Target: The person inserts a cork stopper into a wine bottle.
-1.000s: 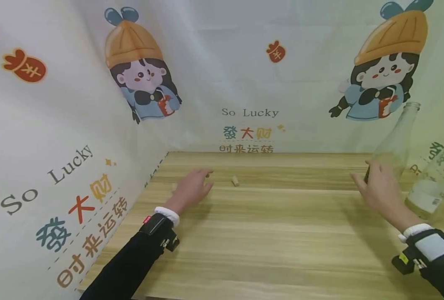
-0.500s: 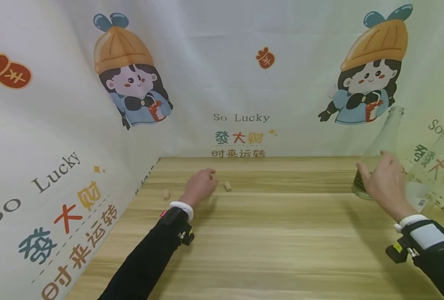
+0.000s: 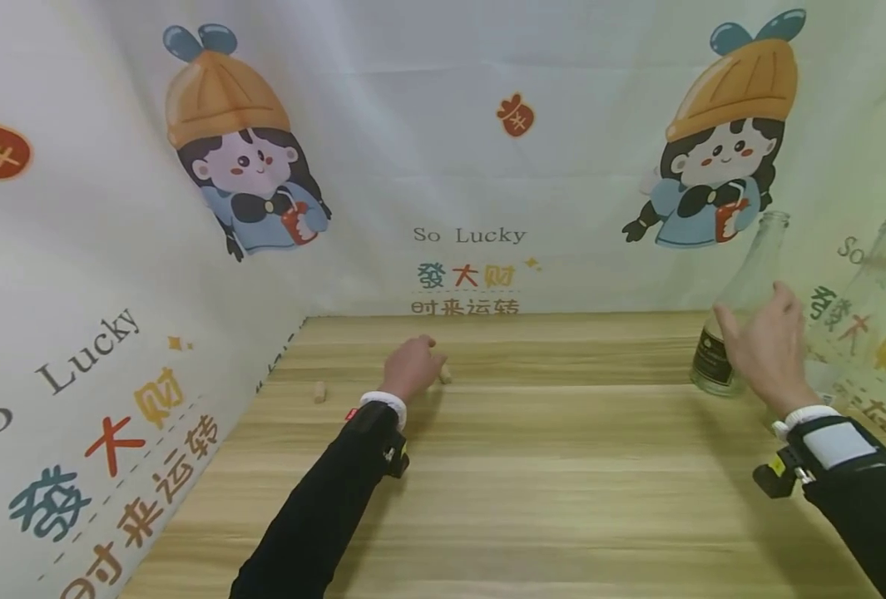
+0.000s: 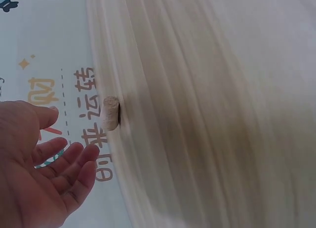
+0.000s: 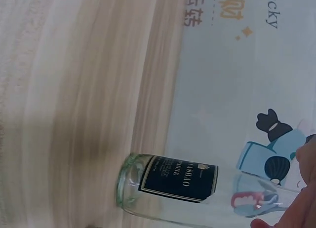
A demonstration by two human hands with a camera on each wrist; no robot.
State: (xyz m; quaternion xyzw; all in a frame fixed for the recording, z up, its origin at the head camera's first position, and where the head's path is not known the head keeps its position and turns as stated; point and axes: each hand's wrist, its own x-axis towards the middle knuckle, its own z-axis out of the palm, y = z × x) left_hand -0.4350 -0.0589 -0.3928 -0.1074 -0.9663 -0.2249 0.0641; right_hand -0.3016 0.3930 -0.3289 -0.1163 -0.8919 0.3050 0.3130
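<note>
In the head view my left hand (image 3: 414, 367) reaches over the far part of the table, beside a small cork (image 3: 445, 375). The left wrist view has that cork (image 4: 110, 113) lying apart from the loosely bent fingers, with nothing in the palm. A clear glass bottle (image 3: 738, 291) with a dark label stands upright at the back right. My right hand (image 3: 768, 353) is at its near side, thumb and fingers spread around its upper body. Fingers (image 5: 296, 208) appear at the edge of the right wrist view near the bottle (image 5: 180, 178); whether they touch the glass I cannot tell.
Another cork (image 3: 319, 392) lies farther left on the wooden table (image 3: 547, 482). A second clear bottle (image 3: 873, 283) stands at the far right, behind the right wrist. A printed cloth (image 3: 472, 175) hangs along the back and left edges.
My left hand has moved right, past the left cork and up to the other one. The right hand has moved up along the bottle, uncovering its label. The head view has shifted slightly.
</note>
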